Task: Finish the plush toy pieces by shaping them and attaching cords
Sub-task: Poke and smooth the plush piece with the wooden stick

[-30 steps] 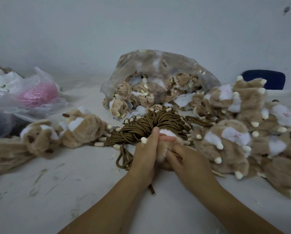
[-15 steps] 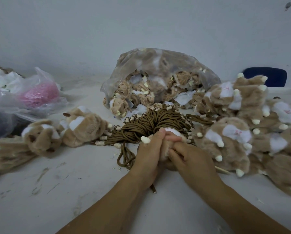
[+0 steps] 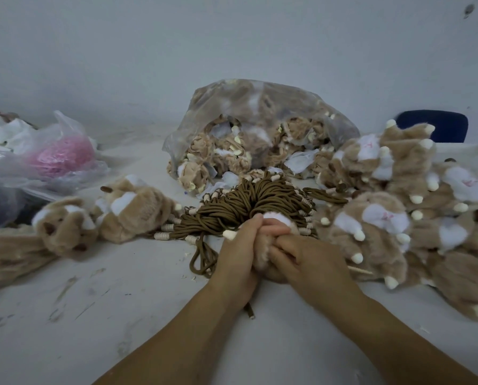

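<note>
A tan plush piece (image 3: 262, 247) with a white patch and cream tips sits squeezed between both my hands at the table's middle. My left hand (image 3: 236, 251) grips its left side, fingers curled over the top. My right hand (image 3: 307, 259) grips the right side, fingertips pressed into the fur. Most of the piece is hidden by my hands. Just behind them lies a bundle of brown cords (image 3: 248, 204) with cream beads. A brown cord end (image 3: 250, 311) pokes out below my left wrist.
A clear bag of unshaped plush pieces (image 3: 260, 129) stands at the back. A heap of plush pieces (image 3: 398, 207) fills the right side, and a few more (image 3: 93, 218) lie at left. Plastic bags with a pink ball (image 3: 57, 155) sit far left. A thin stick (image 3: 360, 270) lies right.
My hands have pressed a little closer together on the plush piece; otherwise the scene is the same.
</note>
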Tool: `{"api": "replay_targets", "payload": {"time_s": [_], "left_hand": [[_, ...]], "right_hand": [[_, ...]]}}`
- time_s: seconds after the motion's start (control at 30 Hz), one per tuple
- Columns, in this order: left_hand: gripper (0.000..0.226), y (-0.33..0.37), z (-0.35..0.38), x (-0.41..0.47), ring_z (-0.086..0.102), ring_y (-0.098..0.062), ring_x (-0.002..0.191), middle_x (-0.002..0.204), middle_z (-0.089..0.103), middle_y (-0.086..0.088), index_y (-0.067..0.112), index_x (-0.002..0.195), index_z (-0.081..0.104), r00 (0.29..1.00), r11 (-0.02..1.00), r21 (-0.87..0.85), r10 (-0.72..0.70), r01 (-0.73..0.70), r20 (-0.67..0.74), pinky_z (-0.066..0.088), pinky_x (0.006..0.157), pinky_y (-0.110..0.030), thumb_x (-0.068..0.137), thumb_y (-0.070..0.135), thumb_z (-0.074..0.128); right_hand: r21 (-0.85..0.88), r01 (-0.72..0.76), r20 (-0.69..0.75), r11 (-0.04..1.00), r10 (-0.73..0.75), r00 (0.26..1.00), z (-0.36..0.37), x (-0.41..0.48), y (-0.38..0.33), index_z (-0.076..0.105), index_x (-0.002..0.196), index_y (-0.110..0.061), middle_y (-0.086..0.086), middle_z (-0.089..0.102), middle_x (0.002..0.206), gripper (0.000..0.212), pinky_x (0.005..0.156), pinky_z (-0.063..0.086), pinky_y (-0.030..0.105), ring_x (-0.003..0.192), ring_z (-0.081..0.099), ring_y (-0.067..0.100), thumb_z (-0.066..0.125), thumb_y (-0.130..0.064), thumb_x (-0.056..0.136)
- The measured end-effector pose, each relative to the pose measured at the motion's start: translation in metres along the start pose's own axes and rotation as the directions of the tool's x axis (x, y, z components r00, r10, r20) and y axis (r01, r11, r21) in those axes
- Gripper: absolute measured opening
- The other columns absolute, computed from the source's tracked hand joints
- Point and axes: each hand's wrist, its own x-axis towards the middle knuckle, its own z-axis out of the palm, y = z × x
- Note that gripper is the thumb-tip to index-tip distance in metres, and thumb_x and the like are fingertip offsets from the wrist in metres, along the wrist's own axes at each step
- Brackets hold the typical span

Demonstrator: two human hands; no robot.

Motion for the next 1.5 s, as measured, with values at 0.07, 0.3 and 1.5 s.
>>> {"api": "replay_targets", "payload": {"time_s": [0.07, 0.3, 1.5], "left_hand": [[0.045, -0.002, 0.003, -0.001, 0.070, -0.023, 0.079, 0.082, 0.073, -0.013, 0.009, 0.083, 0.078, 1.000, 1.000, 0.031, 0.000, 0.001, -0.003, 0.056, 0.069, -0.031, 0.099, 0.037, 0.048], [0.055, 0.003, -0.001, 0.003, 0.073, -0.026, 0.091, 0.093, 0.075, -0.019, 0.013, 0.086, 0.080, 0.989, 0.999, 0.021, 0.052, -0.050, -0.135, 0.058, 0.080, -0.037, 0.100, 0.050, 0.043], [0.040, 0.011, -0.019, 0.010, 0.059, -0.009, 0.120, 0.120, 0.070, 0.011, 0.041, 0.114, 0.072, 0.892, 0.943, 0.143, 0.332, -0.301, -0.307, 0.042, 0.109, -0.043, 0.093, 0.059, 0.043]], "right_hand": [[0.095, -0.082, 0.033, 0.992, 0.079, 0.996, 0.006, -0.002, -0.003, 0.056, 0.075, -0.027, -0.007, 0.062, 0.071, 0.021, 0.058, 0.033, 0.029, 0.068, 0.057, 0.013, 0.051, -0.039, 0.092], [0.134, -0.088, 0.056, 0.987, 0.081, 0.995, 0.005, 0.000, 0.007, 0.042, 0.069, -0.033, -0.017, 0.045, 0.063, 0.028, 0.058, 0.032, 0.019, 0.067, 0.045, 0.004, 0.045, -0.052, 0.089], [0.026, -0.080, 0.031, 0.996, 0.079, 0.996, 0.003, -0.001, 0.017, 0.044, 0.068, -0.022, -0.005, 0.049, 0.061, 0.059, 0.056, 0.040, 0.036, 0.061, 0.050, 0.012, 0.015, -0.072, 0.081]]}}
